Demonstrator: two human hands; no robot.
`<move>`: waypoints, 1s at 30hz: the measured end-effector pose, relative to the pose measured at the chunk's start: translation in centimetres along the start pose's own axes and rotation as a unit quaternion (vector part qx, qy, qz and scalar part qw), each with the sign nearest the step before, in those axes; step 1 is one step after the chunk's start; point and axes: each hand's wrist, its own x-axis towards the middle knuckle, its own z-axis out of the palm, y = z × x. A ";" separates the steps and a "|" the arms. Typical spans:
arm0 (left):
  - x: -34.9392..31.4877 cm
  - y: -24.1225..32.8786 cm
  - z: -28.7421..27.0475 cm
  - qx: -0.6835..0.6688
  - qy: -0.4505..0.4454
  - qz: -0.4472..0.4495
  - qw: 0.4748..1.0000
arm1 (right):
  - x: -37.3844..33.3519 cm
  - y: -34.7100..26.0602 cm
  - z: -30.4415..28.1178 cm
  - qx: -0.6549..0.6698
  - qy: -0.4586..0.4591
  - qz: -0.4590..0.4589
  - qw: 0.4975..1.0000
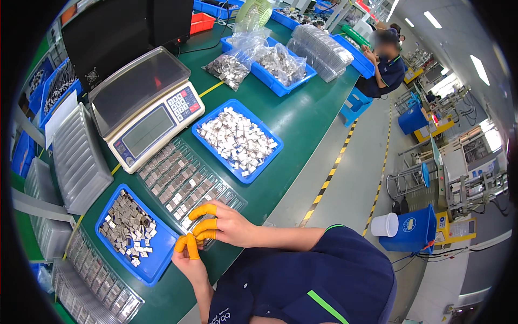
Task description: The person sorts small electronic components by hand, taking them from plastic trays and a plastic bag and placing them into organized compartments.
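Observation:
My left hand (189,261) and my right hand (225,225) meet over the near edge of the table, orange finger cots on their fingertips. Both are closed in a pinch; whatever sits between the fingers is hidden or too small to name. Just beyond them lies a clear plastic tray (241,203) with rows of small silver-and-white rectangular parts. Left of my hands, a blue tray (168,249) carries a heap of small metallic and white parts. Farther off, another blue tray (275,138) is filled with white parts on short leads.
A digital weighing scale (147,131) stands behind the plastic tray. Stacked clear trays (81,162) line the left, with filled ones (102,278) nearer. Plastic bags of parts (229,69) and a blue bin (280,89) stand farther back. A co-worker (386,70) sits at the far end.

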 end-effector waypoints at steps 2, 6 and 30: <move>-0.1 0.2 0.1 -0.015 0.019 0.017 1.000 | 0.3 0.0 0.4 -0.007 0.004 -0.001 1.000; -0.2 0.3 0.1 -0.014 0.026 0.022 0.999 | 0.6 -0.3 1.0 -0.008 -0.002 0.017 1.000; 0.2 1.5 0.2 0.009 0.155 0.100 0.983 | -1.2 2.4 -4.5 -0.171 -0.149 0.073 0.971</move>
